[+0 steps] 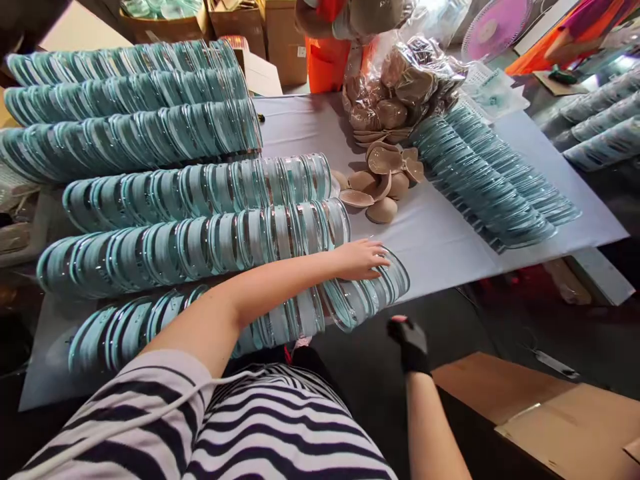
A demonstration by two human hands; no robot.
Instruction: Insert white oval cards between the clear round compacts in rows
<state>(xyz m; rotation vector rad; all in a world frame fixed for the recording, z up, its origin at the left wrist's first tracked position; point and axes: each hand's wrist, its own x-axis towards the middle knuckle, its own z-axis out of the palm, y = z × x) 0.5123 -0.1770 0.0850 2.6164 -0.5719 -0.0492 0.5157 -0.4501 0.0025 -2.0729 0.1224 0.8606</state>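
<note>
My left hand [361, 259] reaches across and rests its fingers on the right end of the nearest row of clear teal-edged plastic shells [370, 297] at the table's front edge. My right hand [410, 341], in a black glove, hangs below the table edge with fingers curled and nothing visible in it. A small pile of beige foam cups [383, 181] lies on the white cloth [440, 233] beyond my left hand. Several more rows of teal shells [200, 247] fill the table's left half.
Another fan of teal shells [495, 180] lies at the right. A clear bag of beige cups [405, 87] stands at the back, with a person in orange [325, 53] behind it. Cardboard boxes [540, 413] sit at lower right and at the far back.
</note>
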